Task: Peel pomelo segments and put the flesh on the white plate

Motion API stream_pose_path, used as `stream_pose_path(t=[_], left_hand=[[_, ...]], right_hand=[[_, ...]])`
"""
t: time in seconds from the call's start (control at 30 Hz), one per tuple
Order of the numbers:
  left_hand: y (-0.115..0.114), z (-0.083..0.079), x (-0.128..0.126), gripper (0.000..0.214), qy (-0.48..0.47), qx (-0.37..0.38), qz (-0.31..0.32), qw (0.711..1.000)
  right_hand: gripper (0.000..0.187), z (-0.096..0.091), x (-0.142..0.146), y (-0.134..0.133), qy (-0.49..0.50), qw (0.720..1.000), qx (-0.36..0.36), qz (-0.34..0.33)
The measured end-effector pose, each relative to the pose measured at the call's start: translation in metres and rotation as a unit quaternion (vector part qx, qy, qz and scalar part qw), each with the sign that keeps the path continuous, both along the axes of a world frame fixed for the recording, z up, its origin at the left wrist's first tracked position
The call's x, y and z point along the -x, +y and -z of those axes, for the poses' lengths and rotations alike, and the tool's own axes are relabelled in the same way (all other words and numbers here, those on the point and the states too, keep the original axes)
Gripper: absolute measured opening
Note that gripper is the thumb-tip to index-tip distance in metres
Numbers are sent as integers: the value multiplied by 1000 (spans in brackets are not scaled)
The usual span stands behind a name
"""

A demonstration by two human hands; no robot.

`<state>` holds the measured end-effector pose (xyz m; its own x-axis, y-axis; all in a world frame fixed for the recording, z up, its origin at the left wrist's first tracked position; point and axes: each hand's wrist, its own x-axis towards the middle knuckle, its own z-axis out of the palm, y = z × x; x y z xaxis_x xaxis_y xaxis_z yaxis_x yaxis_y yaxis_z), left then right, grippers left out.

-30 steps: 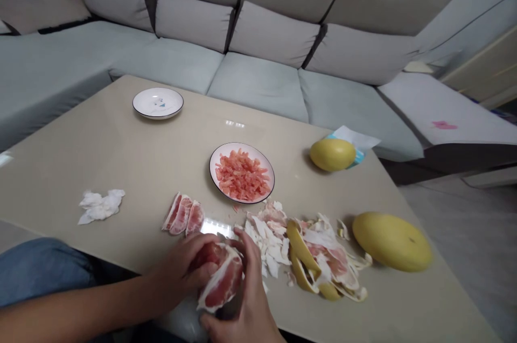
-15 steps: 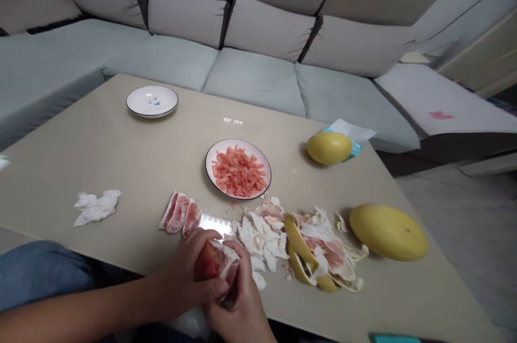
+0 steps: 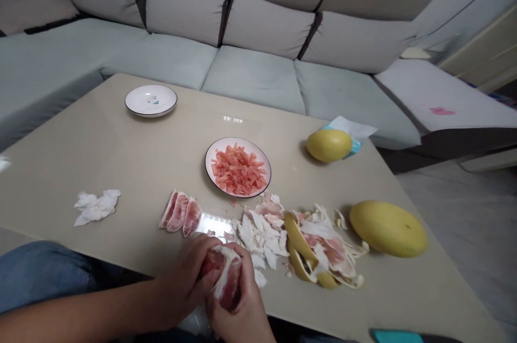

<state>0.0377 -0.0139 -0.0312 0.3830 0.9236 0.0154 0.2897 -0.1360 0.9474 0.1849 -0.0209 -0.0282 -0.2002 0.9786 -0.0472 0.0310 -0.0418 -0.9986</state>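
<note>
Between my hands is a peeled chunk of red pomelo (image 3: 228,278) with white pith along its top, held over the table's near edge. My left hand (image 3: 194,273) wraps its left side, and my right hand (image 3: 244,297) grips it from the right. Three pomelo segments (image 3: 180,212) lie side by side just beyond my left hand. To the right of my hands spreads a heap of white membrane scraps (image 3: 262,238) with thick yellow peel (image 3: 301,249). Farther back, a dark-rimmed plate (image 3: 210,170) carries small pieces of red pulp (image 3: 239,170).
Two whole yellow pomelos stand at the right, one near (image 3: 388,228) and one far (image 3: 329,145) beside a tissue pack (image 3: 355,130). A second plate (image 3: 151,100) sits at the back left. Crumpled tissue (image 3: 97,207) lies left. A teal-handled object (image 3: 396,336) is at the front right edge.
The pomelo chunk has turned in my hands and sits slightly lower, showing more of its right side and the white pith strip. Both hands keep their hold.
</note>
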Motion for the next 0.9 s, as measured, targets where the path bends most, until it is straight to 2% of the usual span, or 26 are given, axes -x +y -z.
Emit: stream_pose_path(t=[0.17,0.27,0.37,0.43,0.5,0.8,0.9], left_hand=[[1,-2,1,30,-6,18,-14,1000],[5,-1,2,30,-17,29,-32,999],[10,-1,3,32,-77,121,-37,989],[13,-2,2,35,-142,201,-36,969],[15,-4,2,35,-186,241,-30,952],[21,-14,6,35,-125,212,-50,968],[23,-11,6,37,-120,209,-59,969]], right_hand=[[64,1,-5,-3,50,991,126,-21],[67,-1,-7,-1,60,983,170,-20],[67,-2,-9,4,86,976,197,-30],[68,-3,-11,7,104,972,209,-38],[70,-3,-12,10,112,968,219,-42],[69,-8,-14,14,90,970,225,-32],[60,-14,-17,17,93,962,252,-48]])
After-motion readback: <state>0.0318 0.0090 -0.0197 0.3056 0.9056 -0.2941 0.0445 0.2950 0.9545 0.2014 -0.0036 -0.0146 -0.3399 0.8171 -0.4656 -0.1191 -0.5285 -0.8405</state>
